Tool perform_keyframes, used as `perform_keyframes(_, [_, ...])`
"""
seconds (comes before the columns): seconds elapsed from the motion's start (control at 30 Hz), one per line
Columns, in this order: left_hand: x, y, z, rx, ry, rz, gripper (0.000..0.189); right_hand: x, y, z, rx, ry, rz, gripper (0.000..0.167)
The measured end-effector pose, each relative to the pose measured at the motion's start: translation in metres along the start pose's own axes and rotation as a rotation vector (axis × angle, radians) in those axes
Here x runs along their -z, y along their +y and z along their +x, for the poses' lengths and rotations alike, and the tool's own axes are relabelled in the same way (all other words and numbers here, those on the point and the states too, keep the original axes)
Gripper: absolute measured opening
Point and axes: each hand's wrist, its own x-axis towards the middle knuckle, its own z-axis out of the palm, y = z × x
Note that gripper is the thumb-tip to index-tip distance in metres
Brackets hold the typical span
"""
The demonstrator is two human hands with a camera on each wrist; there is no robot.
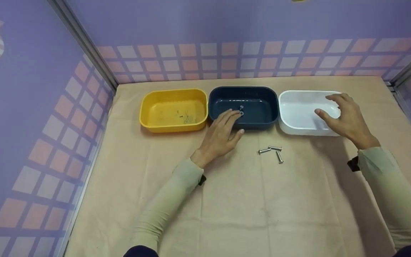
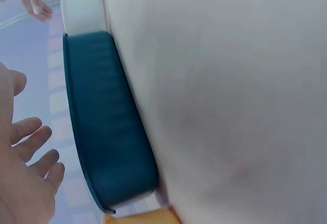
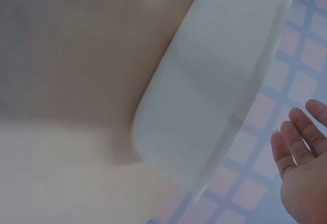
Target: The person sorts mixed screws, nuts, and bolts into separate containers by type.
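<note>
My left hand (image 1: 221, 137) is held over the front left rim of the dark blue bin (image 1: 262, 110), its fingers loosely bent and nothing gripped. Small metal nuts (image 1: 241, 113) show in that bin right by the fingertips. Over the right side of the white bin (image 1: 296, 107) hovers my right hand (image 1: 351, 119), thumb and fingers spread apart with nothing between them. In the right wrist view its fingers (image 3: 304, 132) appear beyond the white bin's rim. Three silver bolts (image 1: 279, 157) lie on the cloth in front of the blue and white bins.
A yellow bin (image 1: 155, 116) with small thin dark bits (image 1: 187, 117) on its floor stands left of the blue one, all three bins in a row. Beige cloth (image 1: 234, 200) covers the table. Purple panels with printed squares (image 1: 209, 62) enclose the back and sides.
</note>
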Motion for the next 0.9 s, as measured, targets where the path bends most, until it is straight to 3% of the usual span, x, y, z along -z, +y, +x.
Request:
perform_keyframes(0.2, [-0.009,0.014,-0.003,-0.085,0.022,-0.091,0.044,0.008,0.023,-0.013,-0.030,-0.035,-0.059,0.075])
perform_keyframes(0.4, [-0.020,0.028,-0.004,-0.109,-0.044,-0.164,0.043,0.012,0.041,-0.025,-0.049,-0.065,-0.103,0.086])
perform_keyframes(0.63, [-0.034,0.040,-0.004,0.004,-0.197,-0.221,0.046,0.016,0.064,-0.034,-0.081,-0.109,-0.129,0.097])
perform_keyframes(0.9, [-0.044,0.046,0.001,0.105,-0.283,-0.250,0.044,0.014,0.077,-0.039,-0.131,-0.187,-0.115,0.094])
